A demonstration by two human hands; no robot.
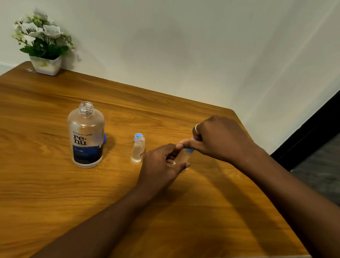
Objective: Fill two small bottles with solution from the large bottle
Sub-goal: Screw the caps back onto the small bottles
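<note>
Cap step on small bottle (pixel 182 157), both hands on it
Left hand (pixel 162 160) curled round the bottle low at the table (pixel 30 176), right of centre; right hand (pixel 217 139) pinches its blue cap (pixel 190 150) from above, twisting on or off, can't tell which. Other small bottle (pixel 138 149) just left, uncapped, loose cap (pixel 138 136) behind it. Big bottle (pixel 85 135) further left, open. Likely next: if cap comes off, set it down, fetch big bottle, pour slowly into the narrow neck

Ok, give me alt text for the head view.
On a wooden table, a person's left hand holds a small bottle while the right hand pinches its blue cap. An open second small bottle and an uncapped large bottle stand to the left; a potted plant sits in the far corner.
</note>
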